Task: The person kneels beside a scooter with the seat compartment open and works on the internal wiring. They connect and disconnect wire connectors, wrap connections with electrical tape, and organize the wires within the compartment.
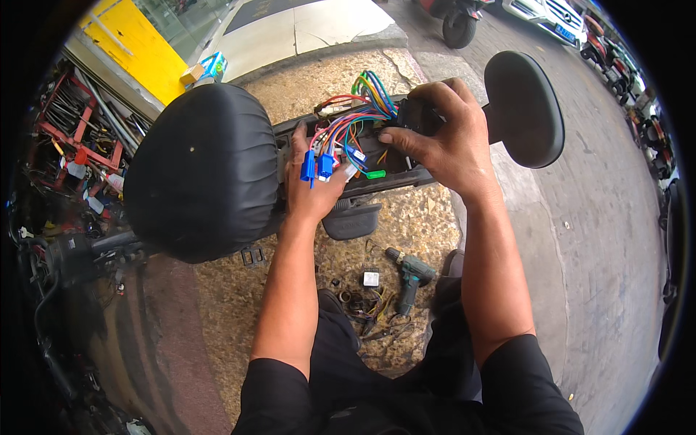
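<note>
An open compartment (417, 176) of an electric scooter or bike lies before me, between a black padded seat (203, 174) on the left and a smaller black pad (523, 109) on the right. My right hand (460, 141) grips a dark box (415, 116), largely hidden by the fingers, at the end of a multicoloured wire bundle (373, 90). At the compartment's left end my left hand (313, 188) has thumb and fingers apart. Blue connectors (325, 166) hang over its palm. A white connector (350, 171) is by its thumb, near a green connector (375, 174).
Between my feet lie a cordless drill (412, 279), a small white box (371, 279) and loose dark wires (373, 319). A black pedal-like piece (352, 222) juts below the compartment. Red racks (80, 130) with tools stand left; a white car (547, 18) is at the upper right.
</note>
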Motion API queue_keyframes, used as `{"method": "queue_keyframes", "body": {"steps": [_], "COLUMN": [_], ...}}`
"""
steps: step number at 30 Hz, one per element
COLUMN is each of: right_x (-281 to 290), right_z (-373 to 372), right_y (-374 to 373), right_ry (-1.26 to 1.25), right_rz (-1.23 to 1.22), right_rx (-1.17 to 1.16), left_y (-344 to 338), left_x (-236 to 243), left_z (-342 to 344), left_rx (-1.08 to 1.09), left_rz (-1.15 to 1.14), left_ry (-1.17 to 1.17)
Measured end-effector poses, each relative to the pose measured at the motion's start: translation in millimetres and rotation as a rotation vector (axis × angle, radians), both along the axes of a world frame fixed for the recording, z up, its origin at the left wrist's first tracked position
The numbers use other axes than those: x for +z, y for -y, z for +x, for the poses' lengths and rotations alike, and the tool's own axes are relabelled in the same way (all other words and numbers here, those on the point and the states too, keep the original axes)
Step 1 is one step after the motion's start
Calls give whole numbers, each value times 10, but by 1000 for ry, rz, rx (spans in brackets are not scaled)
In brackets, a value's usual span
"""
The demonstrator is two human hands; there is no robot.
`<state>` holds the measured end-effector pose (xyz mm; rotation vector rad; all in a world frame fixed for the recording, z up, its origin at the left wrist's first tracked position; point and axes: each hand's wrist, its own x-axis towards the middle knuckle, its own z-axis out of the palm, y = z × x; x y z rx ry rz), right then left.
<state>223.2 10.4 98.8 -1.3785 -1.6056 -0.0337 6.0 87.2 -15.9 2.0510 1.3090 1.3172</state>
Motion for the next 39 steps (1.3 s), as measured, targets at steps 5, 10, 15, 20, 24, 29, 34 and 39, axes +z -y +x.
{"method": "queue_keyframes", "body": {"steps": [5, 10, 15, 20, 24, 29, 34, 39], "right_x": [22, 87, 62, 64, -26, -194, -266, -364], "right_z": [41, 154, 238, 288, 174, 25, 55, 103], "right_y": [10, 51, 129, 120, 100, 106, 143, 115], "right_ry": [-32, 88, 79, 78, 89, 149, 109, 190], "right_rz": [-18, 26, -49, -67, -10, -14, -70, -157], "right_rx": [63, 117, 170, 182, 217, 212, 265, 309], "left_y": [-202, -177, -139, -155, -161, -120, -77, -18], "left_x": [-42, 45, 130, 97, 30, 38, 80, 122], "left_z": [-8, 58, 69, 58, 55, -29, -45, -34], "left_rx": [-21, -35, -100, -280, -261, -205, -185, -255], "left_rz": [65, 74, -146, -156, -136, -282, -290, -297], "left_ry": [-101, -7, 70, 372, 666, 685, 541, 634]}}
